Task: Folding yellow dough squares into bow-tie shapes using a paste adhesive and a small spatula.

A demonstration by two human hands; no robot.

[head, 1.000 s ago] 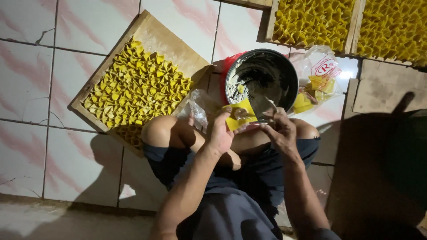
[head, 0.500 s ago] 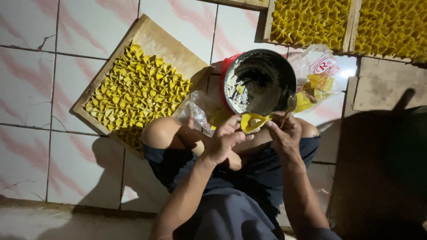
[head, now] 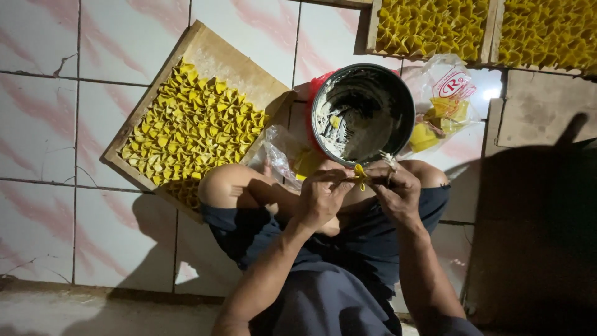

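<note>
While both hands pinch it, yellow wrapper [head: 360, 176] sits between left hand [head: 321, 196], right hand [head: 396, 190] (below bowl [head: 362, 113]).

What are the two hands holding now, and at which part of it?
Both hands, left hand and right hand, pinch a small folded yellow wrapper between their fingertips, one at each side, just below the bowl.

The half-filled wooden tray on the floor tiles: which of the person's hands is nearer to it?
Left. The left hand is on the wooden tray side, apart from it. The right hand is farther off. Both pinch a yellow wrapper.
</note>
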